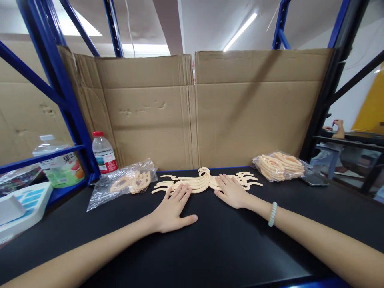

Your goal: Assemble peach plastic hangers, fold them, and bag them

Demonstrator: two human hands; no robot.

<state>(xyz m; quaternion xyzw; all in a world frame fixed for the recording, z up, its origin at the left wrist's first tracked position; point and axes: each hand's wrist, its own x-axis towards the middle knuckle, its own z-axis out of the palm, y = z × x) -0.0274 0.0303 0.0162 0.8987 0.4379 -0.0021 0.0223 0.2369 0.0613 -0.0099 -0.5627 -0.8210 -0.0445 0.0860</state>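
Left hand (171,210) and right hand (233,193) rest on a cream scrollwork ornament (196,184).
The left grip is spread, thumb well apart, fingertips touching the ornament's left half; the right grip, also spread, covers part of its right half, with a pale bracelet (273,214) on that arm. The ornament lies flat on the black table (210,248), between a loose plastic bag (103,192) of cream pieces at left and a fuller plastic bag (277,166) at far right. A red-capped bottle (104,154) stands far left, before cardboard panels (255,120).
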